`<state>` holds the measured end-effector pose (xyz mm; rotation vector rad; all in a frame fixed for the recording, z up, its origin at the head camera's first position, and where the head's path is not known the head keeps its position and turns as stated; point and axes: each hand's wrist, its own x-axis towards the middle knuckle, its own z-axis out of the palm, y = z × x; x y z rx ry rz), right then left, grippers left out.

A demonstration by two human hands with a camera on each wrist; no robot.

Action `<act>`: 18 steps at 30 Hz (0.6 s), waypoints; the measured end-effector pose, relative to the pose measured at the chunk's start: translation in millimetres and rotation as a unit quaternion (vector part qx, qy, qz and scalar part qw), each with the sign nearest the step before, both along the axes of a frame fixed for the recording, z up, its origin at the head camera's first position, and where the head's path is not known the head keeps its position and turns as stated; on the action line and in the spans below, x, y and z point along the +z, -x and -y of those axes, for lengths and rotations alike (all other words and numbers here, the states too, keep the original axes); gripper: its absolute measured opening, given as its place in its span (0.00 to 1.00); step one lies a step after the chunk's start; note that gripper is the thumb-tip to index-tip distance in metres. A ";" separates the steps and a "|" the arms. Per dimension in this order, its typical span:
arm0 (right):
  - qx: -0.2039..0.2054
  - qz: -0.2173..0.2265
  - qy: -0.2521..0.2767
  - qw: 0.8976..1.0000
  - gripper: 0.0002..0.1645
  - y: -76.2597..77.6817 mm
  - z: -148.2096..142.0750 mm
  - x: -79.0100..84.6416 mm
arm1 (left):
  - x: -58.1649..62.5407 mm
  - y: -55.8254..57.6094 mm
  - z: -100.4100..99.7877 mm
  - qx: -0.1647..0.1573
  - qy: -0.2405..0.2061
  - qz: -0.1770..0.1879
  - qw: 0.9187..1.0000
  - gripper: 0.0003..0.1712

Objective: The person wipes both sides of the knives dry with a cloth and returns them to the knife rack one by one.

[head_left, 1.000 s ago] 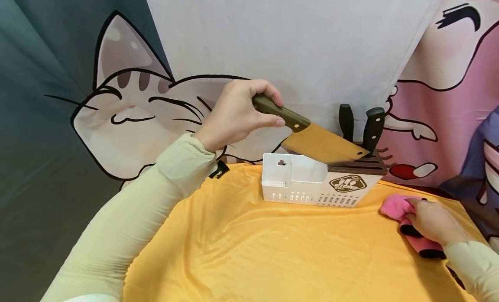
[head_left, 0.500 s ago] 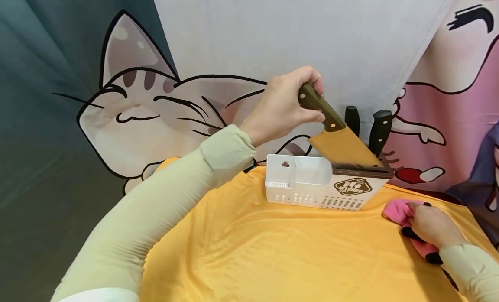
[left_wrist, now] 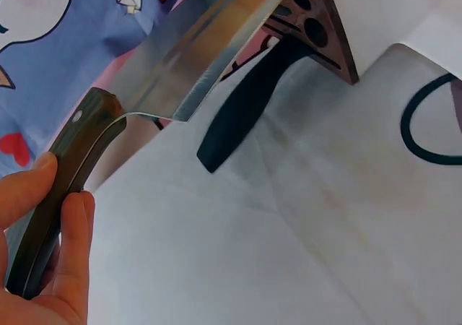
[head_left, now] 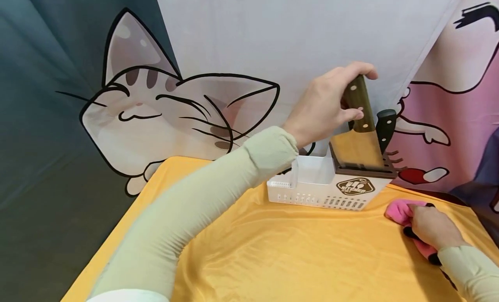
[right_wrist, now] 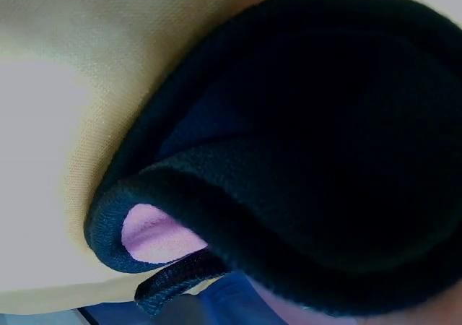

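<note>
My left hand grips the olive-brown handle of a cleaver between thumb and fingers. The cleaver points steeply down, its tip end at the slotted brown top of a white knife holder. In the left wrist view the broad blade reaches toward that slotted top. Two black-handled knives stand in the holder just behind the blade. At the right, my right hand pinches a pink cloth item with black trim; its dark, black-edged opening fills the right wrist view.
A yellow cloth covers the table. The holder's open white compartment lies left of the slots. Behind hangs a printed curtain with cartoon cats, close to the holder's back.
My left hand has moved right, turning the cleaver from slanted to nearly upright, its tip coming down to the slots. My right hand stays on the pink cloth item.
</note>
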<state>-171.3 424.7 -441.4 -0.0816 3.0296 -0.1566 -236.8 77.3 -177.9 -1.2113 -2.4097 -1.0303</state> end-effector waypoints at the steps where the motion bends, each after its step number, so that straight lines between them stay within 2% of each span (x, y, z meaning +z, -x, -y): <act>1: -0.001 0.000 0.001 1.000 0.02 0.3 0.0 0.0 | -0.4 -0.8 -3.8 0.002 0.005 0.000 1.000 0.35; 5: 0.005 0.000 -0.004 1.000 0.03 -0.3 -0.9 -0.8 | -6.3 -3.4 -18.8 0.004 0.031 -0.029 0.999 0.39; 9: 0.021 -0.003 -0.007 1.000 0.06 -2.8 -0.8 -4.5 | -18.6 -5.1 -32.6 0.007 0.068 -0.061 0.996 0.42; 15: 0.023 -0.007 -0.014 1.000 0.04 -3.8 -1.2 -5.6 | -36.3 -7.4 -49.9 0.027 0.114 -0.065 0.991 0.43; 18: 0.024 -0.011 -0.017 1.000 0.03 -3.7 -1.5 -4.4 | -43.5 -8.2 -56.7 0.026 0.128 -0.063 0.989 0.42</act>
